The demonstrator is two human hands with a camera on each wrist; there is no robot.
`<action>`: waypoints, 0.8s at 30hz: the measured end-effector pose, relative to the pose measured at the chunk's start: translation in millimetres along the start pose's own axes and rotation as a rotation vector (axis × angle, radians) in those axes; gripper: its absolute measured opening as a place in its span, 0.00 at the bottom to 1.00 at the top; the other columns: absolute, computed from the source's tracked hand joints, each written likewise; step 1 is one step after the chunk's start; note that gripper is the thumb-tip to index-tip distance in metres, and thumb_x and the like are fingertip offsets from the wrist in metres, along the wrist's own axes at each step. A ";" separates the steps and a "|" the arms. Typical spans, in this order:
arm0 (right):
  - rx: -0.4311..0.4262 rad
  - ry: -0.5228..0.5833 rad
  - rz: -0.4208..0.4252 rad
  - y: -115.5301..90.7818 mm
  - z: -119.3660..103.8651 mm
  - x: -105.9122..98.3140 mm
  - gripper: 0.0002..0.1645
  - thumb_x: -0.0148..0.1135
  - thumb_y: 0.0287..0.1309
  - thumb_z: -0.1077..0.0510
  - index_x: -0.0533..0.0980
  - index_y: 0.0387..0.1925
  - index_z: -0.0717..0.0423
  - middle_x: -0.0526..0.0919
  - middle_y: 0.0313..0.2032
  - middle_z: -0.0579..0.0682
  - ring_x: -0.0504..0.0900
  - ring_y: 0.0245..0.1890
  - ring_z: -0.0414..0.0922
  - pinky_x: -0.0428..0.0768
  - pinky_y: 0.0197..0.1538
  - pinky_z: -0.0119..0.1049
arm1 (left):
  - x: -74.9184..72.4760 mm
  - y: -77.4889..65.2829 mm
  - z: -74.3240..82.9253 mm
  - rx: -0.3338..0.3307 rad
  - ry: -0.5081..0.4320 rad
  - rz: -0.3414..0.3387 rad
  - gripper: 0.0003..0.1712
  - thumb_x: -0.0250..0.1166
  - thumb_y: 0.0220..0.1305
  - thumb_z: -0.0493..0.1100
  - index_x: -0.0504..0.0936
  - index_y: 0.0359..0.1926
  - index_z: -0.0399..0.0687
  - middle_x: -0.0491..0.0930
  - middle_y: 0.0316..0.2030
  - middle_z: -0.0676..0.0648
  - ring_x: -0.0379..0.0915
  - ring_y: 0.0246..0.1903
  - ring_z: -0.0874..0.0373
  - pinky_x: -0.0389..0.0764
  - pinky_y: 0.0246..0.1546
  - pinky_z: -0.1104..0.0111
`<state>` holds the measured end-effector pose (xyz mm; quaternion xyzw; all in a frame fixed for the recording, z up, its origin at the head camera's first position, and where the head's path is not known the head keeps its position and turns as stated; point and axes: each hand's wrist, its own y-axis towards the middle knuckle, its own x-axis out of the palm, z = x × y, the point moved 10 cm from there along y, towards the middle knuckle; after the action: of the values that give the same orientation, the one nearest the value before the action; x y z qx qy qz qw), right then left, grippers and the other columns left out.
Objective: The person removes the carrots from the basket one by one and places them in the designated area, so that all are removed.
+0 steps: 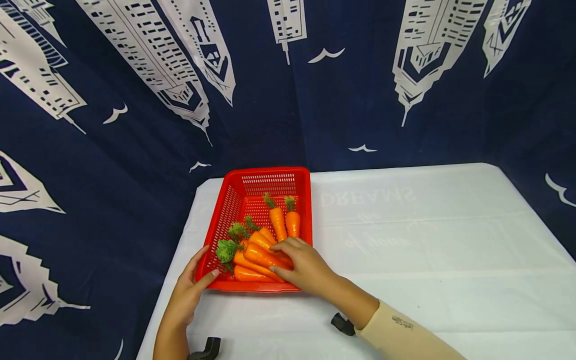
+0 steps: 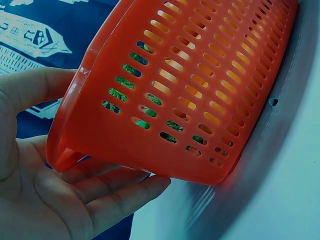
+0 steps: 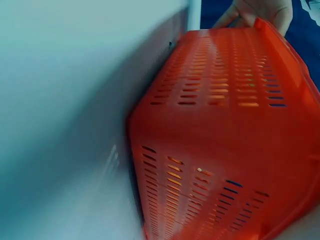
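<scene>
A red perforated plastic basket [image 1: 252,286] stands at the left side of the table, with several orange carrots with green tops in it. My left hand [image 1: 186,290] holds the basket's near left corner, thumb over the rim; in the left wrist view its other fingers lie along the outside, below the lip. Reaching over the near right edge, my right hand [image 1: 310,265] has its thumb and fingers around the thick end of a carrot [image 1: 258,254] on the pile. Two more carrots [image 1: 278,223] lie apart from the pile, tops toward the back. The basket wall hides the right fingers in the right wrist view.
A white cloth [image 1: 427,250] covers the table and extends to the right of the basket. Behind hangs a dark blue curtain [image 1: 342,110] with white building prints. Black wrist-camera pieces [image 1: 343,324] show beside both forearms.
</scene>
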<state>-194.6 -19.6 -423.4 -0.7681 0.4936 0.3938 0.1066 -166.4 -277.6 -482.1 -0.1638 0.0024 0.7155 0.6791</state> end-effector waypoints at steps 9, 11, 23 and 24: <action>-0.007 -0.105 0.022 5.7 -1.1 6.1 0.27 0.70 0.60 0.41 0.79 0.58 0.45 0.84 0.50 0.40 0.81 0.55 0.42 0.78 0.60 0.46 | 1.0 -1.3 -0.2 0.025 -0.050 -0.017 0.42 0.63 0.70 0.39 0.56 0.78 0.63 0.49 0.79 0.47 0.52 0.76 0.46 0.70 0.54 0.88; -0.006 -0.107 0.018 8.0 -0.9 6.5 0.27 0.70 0.60 0.41 0.79 0.59 0.44 0.84 0.51 0.40 0.81 0.56 0.42 0.78 0.60 0.46 | 0.9 -0.8 0.0 0.029 -0.051 -0.019 0.42 0.63 0.70 0.39 0.56 0.78 0.64 0.49 0.79 0.46 0.52 0.75 0.46 0.70 0.54 0.87; -0.004 -0.178 -0.040 24.1 -0.1 12.9 0.28 0.69 0.61 0.40 0.78 0.59 0.46 0.84 0.50 0.40 0.82 0.51 0.41 0.79 0.57 0.45 | -2.9 4.8 -1.0 0.050 -0.071 -0.046 0.45 0.64 0.69 0.38 0.53 0.79 0.65 0.45 0.80 0.47 0.47 0.77 0.46 0.68 0.56 0.87; -0.002 -0.184 -0.046 25.3 0.0 13.6 0.29 0.69 0.61 0.40 0.78 0.60 0.46 0.84 0.50 0.40 0.82 0.51 0.41 0.79 0.58 0.45 | -3.2 5.2 -1.3 0.052 -0.079 -0.051 0.46 0.64 0.69 0.38 0.52 0.79 0.65 0.45 0.80 0.47 0.47 0.77 0.46 0.68 0.57 0.87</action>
<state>-213.2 -41.1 -427.3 -0.7399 0.4634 0.4607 0.1599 -171.2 -281.4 -483.7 -0.1179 -0.0100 0.7037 0.7006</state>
